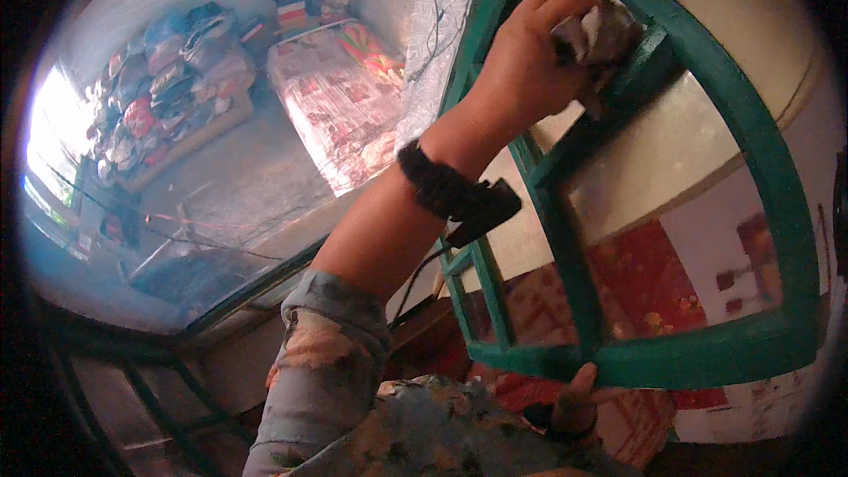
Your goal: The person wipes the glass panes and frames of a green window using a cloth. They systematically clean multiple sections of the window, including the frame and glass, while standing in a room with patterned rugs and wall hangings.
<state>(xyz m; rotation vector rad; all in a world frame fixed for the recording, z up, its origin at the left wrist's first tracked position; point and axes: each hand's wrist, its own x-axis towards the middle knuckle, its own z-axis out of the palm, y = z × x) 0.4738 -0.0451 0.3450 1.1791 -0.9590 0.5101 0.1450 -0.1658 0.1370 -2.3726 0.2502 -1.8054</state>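
Note:
My left hand (530, 53) is raised to the upper part of a green-painted window sash (782, 212). Bunched in its fingers is a greyish crumpled cloth (606, 30), which lies against a crossbar and the glass beside it. A black strap with a dark box-shaped device (457, 189) wraps that wrist, and a cable hangs from it. Low on the right, my right hand (578, 404) grips the sash's bottom rail, with one digit showing in front of it. The rest of that hand is partly hidden behind a dark wristband and shadow.
Left of the sash, a window opening looks into a room with a bed under a patterned cover (338, 99) and a large heap of clothes (172, 79). Another barred green sash (152, 397) stands at lower left. Thin wires (437, 13) run along the pale wall.

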